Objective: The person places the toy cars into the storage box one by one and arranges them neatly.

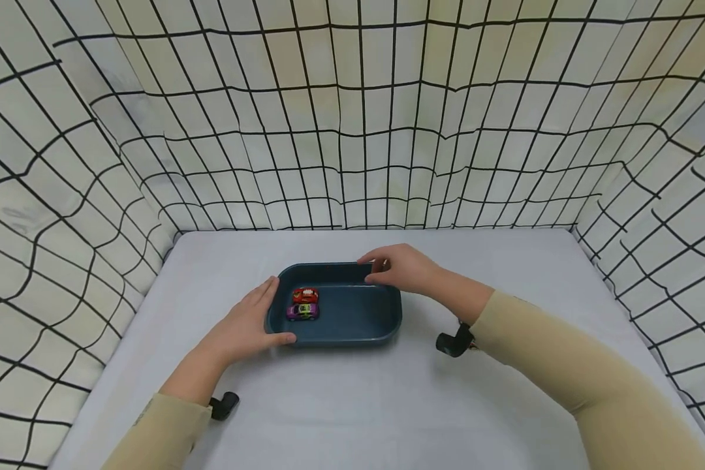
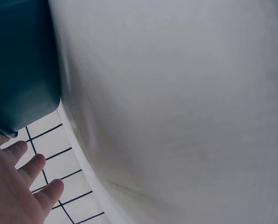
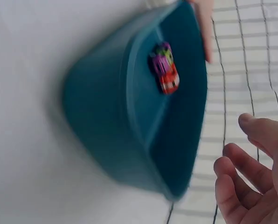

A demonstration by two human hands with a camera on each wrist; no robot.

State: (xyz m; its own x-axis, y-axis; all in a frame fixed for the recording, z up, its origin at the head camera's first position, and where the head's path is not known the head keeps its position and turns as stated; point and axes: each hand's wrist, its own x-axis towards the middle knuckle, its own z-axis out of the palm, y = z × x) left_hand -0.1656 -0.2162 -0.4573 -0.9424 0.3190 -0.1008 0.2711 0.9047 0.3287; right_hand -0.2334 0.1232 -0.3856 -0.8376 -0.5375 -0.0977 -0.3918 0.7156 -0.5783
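Our tan right sleeve (image 1: 546, 352) is lying nearest the camera. On the counter (image 1: 352, 405), we are spanning the blue tray's (image 1: 358, 314) left end with our left hand (image 1: 241, 326), fingers extended rather than clenched. Our right hand (image 1: 409, 269), loosely bent and grasping nothing, is hovering near the far right corner. Inside, the red car (image 1: 305, 296) and purple car (image 1: 302, 312) are sitting together leftward. Light, even left-hand pressure should prevent sliding, we are judging. We are reading no brands or labels.
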